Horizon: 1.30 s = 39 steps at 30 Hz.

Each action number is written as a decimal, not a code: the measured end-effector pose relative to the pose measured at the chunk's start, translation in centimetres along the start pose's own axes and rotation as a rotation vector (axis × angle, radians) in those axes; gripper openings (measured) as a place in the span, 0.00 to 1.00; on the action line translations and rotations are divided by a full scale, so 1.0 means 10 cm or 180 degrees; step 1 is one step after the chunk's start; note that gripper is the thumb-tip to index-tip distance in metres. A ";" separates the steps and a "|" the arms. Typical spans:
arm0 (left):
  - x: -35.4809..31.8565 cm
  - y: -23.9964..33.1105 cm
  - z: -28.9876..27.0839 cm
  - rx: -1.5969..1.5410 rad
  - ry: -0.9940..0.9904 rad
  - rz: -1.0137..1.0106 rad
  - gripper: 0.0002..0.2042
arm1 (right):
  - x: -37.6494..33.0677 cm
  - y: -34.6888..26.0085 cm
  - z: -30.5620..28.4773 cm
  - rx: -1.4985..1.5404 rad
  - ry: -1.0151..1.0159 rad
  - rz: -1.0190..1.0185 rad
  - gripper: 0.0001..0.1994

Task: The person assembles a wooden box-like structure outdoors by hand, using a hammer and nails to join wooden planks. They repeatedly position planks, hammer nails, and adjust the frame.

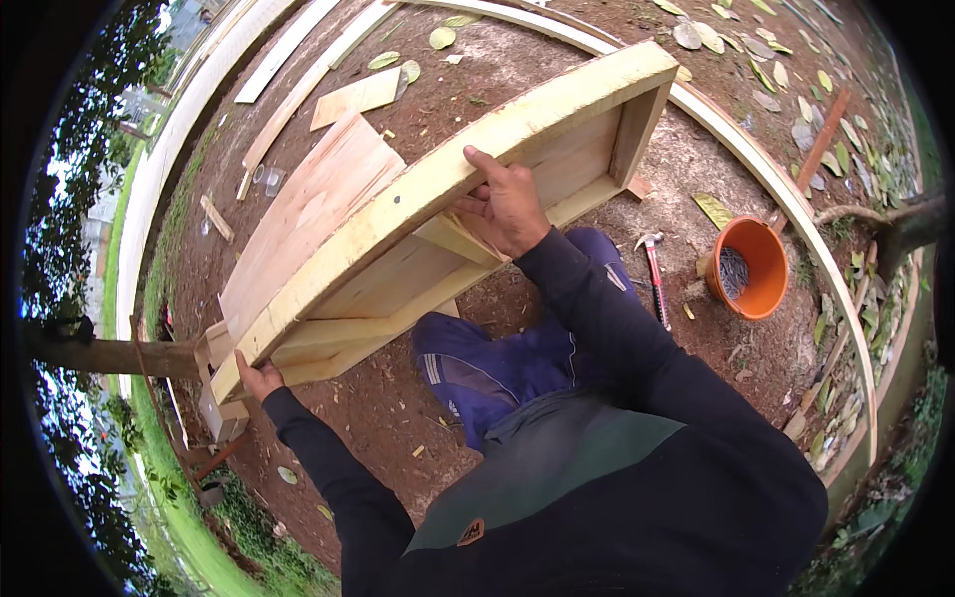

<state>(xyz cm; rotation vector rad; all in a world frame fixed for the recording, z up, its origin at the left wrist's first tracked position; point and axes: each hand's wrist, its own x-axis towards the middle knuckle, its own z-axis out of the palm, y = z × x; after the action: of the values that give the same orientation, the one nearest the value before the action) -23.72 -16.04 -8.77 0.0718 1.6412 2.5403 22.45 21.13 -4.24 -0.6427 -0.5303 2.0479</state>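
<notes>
A long shallow wooden frame (438, 199), backed with plywood and braced by a crosspiece, is tilted up in front of my knees. Its far right end is raised higher in the picture than its near left end. My left hand (261, 378) grips the frame's left end, thumb over the edge. Around the upper rail, right of the middle, my right hand (505, 204) is closed, with the thumb on top and the other fingers inside. A claw hammer (654, 279) with a red and black handle lies on the ground to the right of my knee.
An orange bucket (764, 261) holding many nails stands at the right. A plywood sheet (308, 214) lies behind the frame, with loose boards (356, 98) beyond it. A long pale plank (776, 189) curves past the bucket. A tree trunk (119, 356) is at left.
</notes>
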 end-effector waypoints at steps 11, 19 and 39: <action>-1.39 -0.13 0.52 0.0971 0.0240 -0.0158 0.52 | -0.05 0.11 -0.30 -0.0937 -0.0078 -0.0113 0.25; -1.25 -0.35 0.92 0.0911 0.0195 0.0432 0.45 | 0.00 -0.18 -0.55 -0.1730 0.0053 -0.0760 0.19; -2.66 -0.81 2.29 -0.1172 0.0167 -0.1026 0.28 | 1.85 -2.32 -3.04 -0.1184 -0.0023 -0.1261 0.34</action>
<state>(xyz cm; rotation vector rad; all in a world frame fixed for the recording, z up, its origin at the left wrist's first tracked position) 5.57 4.70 -6.12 -0.2707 1.0673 2.5513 47.46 52.33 -18.48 -0.6825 -0.9745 1.5915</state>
